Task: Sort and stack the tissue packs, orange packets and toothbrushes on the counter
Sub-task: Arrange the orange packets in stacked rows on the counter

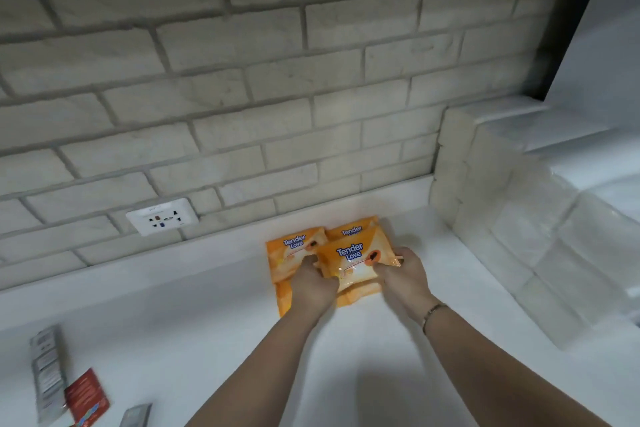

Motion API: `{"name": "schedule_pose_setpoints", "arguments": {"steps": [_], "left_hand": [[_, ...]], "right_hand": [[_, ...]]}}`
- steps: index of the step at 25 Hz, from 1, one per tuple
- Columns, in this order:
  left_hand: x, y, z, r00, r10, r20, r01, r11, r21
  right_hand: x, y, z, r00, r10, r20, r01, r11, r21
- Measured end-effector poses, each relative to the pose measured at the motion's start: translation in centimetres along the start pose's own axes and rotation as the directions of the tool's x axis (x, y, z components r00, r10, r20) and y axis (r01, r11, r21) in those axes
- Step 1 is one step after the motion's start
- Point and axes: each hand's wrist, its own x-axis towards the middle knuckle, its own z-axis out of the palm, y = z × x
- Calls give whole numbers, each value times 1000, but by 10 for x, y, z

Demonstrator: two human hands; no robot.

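An orange packet (355, 258) lies on top of other orange packets at the back of the white counter (207, 315). My left hand (313, 282) grips its left edge and my right hand (403, 276) grips its right edge. A second orange packet (294, 248) lies under it to the left, and a third (353, 229) peeks out behind. Toothbrush packs, one grey (48, 371) and one red (86, 395), lie at the counter's near left, with another grey pack (136, 414) at the bottom edge. Clear-wrapped white tissue packs (554, 270) are stacked along the right.
A brick wall (242, 80) runs behind the counter, with a white power socket (162, 216) low on its left. A brick corner block (460, 163) stands at the right behind the tissue packs.
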Motion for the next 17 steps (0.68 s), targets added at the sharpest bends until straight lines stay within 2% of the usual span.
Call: {"name": "schedule_pose_setpoints", "arguments": {"steps": [5, 9, 11, 12, 15, 17], "left_hand": [[46, 20, 28, 996, 55, -68, -48, 994, 100], [54, 29, 36, 997, 47, -54, -36, 982, 186], [51, 25, 40, 997, 68, 30, -73, 959, 273], [49, 23, 43, 992, 94, 89, -121, 921, 371], [49, 13, 53, 964, 168, 206, -264, 707, 656], [51, 11, 56, 959, 159, 233, -280, 630, 724]], "right_hand": [[52, -23, -10, 999, -18, 50, 28, 980, -199], [79, -26, -12, 976, -108, 190, 174, 911, -375], [85, -20, -11, 954, -163, 250, 271, 826, -495], [86, -18, -9, 943, -176, 284, 312, 768, -559], [79, -7, -6, 901, -137, 410, 422, 488, -764], [79, -1, -4, 889, -111, 444, 447, 414, -793]]}}
